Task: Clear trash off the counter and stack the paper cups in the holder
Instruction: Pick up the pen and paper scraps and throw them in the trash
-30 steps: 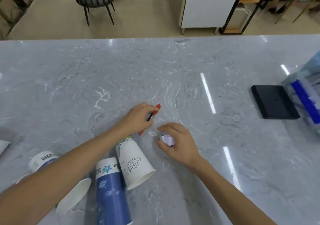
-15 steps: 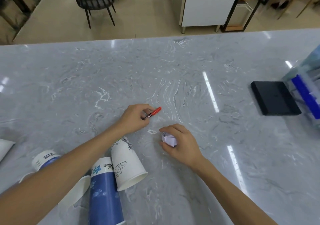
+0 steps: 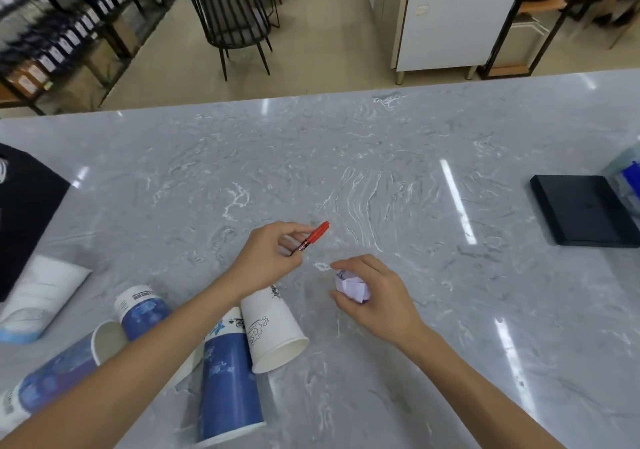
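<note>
Left hand [image 3: 268, 258]: fingers closed on a red pen [image 3: 310, 238], held above the grey table [image 3: 381, 157]. Right hand [image 3: 375, 296]: fingers curled around a crumpled paper ball [image 3: 350, 285], mid-table. Paper cups lie on their sides toward the near-left corner: a white cup [image 3: 275, 332], a blue cup [image 3: 228, 383], others beside them.

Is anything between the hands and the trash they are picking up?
No. The left hand already pinches the red pen, and the right hand already grips the crumpled paper. The cups lie nearer, beside the left forearm.
</note>
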The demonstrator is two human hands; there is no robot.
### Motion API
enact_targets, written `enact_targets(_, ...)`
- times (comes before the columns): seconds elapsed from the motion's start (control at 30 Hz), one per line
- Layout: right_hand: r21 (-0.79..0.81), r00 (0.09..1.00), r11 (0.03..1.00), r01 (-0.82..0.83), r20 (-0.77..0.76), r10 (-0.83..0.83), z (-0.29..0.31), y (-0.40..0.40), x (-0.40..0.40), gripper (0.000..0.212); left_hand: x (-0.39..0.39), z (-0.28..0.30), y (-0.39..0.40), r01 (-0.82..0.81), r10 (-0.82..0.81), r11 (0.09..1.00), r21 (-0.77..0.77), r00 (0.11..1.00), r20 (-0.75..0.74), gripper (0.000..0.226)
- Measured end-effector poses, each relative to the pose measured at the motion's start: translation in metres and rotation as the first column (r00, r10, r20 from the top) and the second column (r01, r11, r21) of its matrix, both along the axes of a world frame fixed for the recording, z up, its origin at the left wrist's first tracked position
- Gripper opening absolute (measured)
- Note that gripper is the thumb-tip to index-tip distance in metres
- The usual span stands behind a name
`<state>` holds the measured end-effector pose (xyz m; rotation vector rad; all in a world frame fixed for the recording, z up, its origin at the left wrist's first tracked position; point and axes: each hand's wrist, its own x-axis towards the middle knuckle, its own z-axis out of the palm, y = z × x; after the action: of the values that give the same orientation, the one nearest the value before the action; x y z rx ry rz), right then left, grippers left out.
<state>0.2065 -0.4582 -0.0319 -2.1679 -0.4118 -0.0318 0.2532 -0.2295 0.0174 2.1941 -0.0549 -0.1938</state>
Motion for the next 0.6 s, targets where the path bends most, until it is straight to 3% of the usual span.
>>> enact_targets(0.33, 0.061, 0.992, 0.994, -0.086, 0.092, 0.08, 0.023, 0.03, -0.021, 0.031, -0.042, 0.04, 0.026, -0.035, 0.03, 0.998, 0.042, 0.992, 0.126, 0.049)
enact_targets(0.6, 0.041, 0.969, 0.979, -0.2, 0.154, 0.192, 0.048, 0.075, -0.073, 0.031, -0.125, 0.064, 0.085, -0.112, 0.085, 0.988, 0.108, 0.97, 0.228, 0.046)
